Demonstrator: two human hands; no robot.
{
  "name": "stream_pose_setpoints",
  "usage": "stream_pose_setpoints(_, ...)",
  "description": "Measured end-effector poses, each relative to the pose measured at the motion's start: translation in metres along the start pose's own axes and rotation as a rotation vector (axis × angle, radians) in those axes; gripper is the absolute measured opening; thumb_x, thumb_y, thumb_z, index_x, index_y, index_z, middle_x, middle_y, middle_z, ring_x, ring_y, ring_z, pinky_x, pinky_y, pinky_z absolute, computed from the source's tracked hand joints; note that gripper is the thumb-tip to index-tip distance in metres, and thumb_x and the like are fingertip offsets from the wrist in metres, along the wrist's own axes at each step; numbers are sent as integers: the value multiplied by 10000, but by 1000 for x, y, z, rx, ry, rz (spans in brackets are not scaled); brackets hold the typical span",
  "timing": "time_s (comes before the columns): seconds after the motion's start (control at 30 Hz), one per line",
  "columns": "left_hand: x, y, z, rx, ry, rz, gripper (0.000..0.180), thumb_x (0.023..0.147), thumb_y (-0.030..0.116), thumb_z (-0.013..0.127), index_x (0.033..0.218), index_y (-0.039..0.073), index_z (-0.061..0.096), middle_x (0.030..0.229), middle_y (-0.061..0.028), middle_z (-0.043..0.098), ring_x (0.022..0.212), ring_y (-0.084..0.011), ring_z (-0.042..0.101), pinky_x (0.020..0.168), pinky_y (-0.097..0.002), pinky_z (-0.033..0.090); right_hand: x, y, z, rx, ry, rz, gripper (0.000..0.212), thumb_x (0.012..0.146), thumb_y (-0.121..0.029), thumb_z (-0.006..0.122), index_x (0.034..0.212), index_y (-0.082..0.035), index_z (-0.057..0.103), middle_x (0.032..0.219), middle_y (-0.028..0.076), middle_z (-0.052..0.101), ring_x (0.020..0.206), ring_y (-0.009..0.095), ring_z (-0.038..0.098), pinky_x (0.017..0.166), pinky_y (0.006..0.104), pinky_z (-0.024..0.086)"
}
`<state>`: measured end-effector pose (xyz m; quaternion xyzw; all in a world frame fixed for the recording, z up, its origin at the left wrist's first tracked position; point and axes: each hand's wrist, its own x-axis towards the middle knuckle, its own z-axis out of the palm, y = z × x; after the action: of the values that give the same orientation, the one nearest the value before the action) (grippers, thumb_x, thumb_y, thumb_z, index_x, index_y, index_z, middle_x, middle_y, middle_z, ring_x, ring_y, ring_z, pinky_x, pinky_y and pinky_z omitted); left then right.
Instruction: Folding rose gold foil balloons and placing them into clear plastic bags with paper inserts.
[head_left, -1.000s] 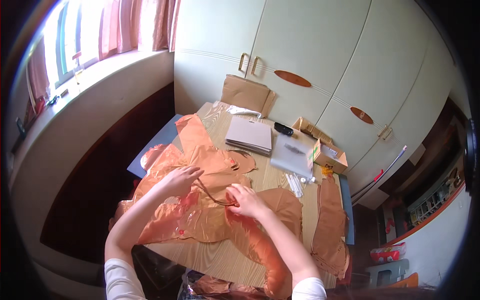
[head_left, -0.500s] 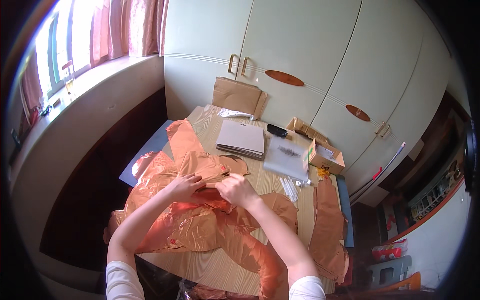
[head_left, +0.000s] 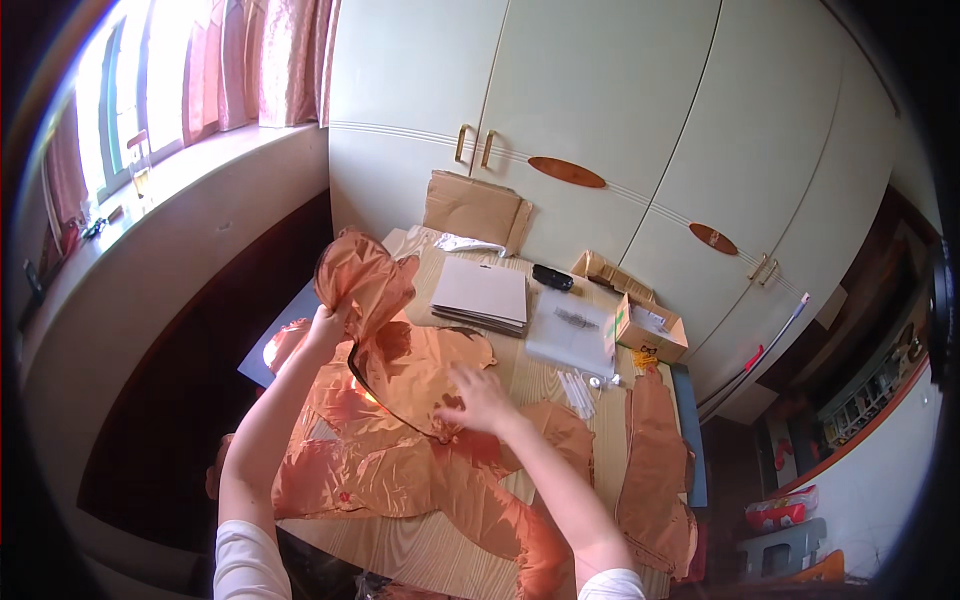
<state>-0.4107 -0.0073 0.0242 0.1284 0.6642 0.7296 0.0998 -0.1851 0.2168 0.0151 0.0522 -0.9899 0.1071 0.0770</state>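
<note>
My left hand (head_left: 330,322) is closed on a limp copper-coloured foil balloon (head_left: 365,272), gathered up at the far left of the table. Its dark-edged part hangs down toward the middle of the foil pile. Over that pile, my right hand (head_left: 480,400) has its fingers spread and holds nothing; whether it touches the foil I cannot tell. Beneath both arms lie several more flat, crinkled foil balloons (head_left: 395,470), overlapping one another. A separate stack of folded copper foil balloons (head_left: 655,470) rests at the right side of the table.
Toward the back of the wood-grain table (head_left: 395,545) are a stack of grey boards (head_left: 480,290), a black case (head_left: 552,277) and a clear plastic bag (head_left: 570,330). White tubes (head_left: 577,393) lie near an open cardboard box (head_left: 650,328). Pale cabinets (head_left: 580,80) stand behind.
My left hand has moved left and up, lifting a foil balloon that lay on the pile. My right hand has let go, and its fingers have spread.
</note>
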Motion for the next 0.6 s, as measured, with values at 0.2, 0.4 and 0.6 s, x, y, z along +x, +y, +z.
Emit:
stream_pose_setpoints(0.2,2,5,-18,-301,-166,-77,235,948,374,535,959,139,541,759,16,560,652,-118,576,600,-313,523,-4,6,26,279,54,39,811,786,-509,658,1366,-22,367,1410,220,367,1306,356,364,1076,425,311)
stream_pose_setpoints(0.4,-22,73,4,-525,-81,4,231,965,329,515,1115,156,487,933,27,555,783,-111,572,670,-323,517,23,10,-8,665,236,134,832,789,-348,730,1396,20,297,1395,192,389,1287,305,399,1049,374,349)
stream_pose_setpoints(0.6,-56,148,17,-567,-169,80,136,949,292,556,984,161,546,837,73,561,680,-30,557,564,-205,481,39,-1,-71,953,511,20,775,792,-282,747,1391,-49,314,1366,154,415,1198,231,456,964,362,421)
